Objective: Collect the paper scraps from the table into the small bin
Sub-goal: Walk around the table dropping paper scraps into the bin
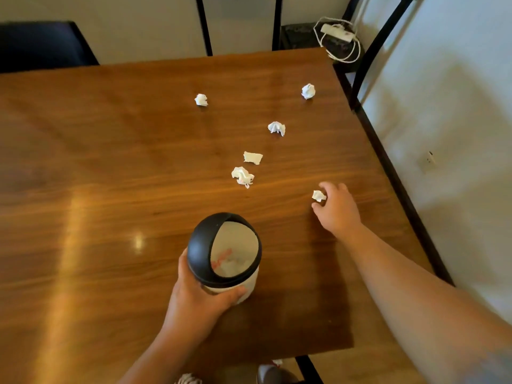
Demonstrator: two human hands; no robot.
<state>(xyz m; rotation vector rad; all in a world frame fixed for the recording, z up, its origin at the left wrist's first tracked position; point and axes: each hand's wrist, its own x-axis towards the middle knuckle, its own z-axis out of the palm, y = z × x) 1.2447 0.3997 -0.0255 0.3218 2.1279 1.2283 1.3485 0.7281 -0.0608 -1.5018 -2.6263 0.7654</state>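
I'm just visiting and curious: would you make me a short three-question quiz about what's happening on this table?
1. True or false: the left hand grips the small bin.
2. How many paper scraps lie loose on the table, away from both hands?
3. The right hand is: A) flat on the table, B) closing on a scrap, C) inside the bin.

Key: 1. True. 2. Five. 3. B.
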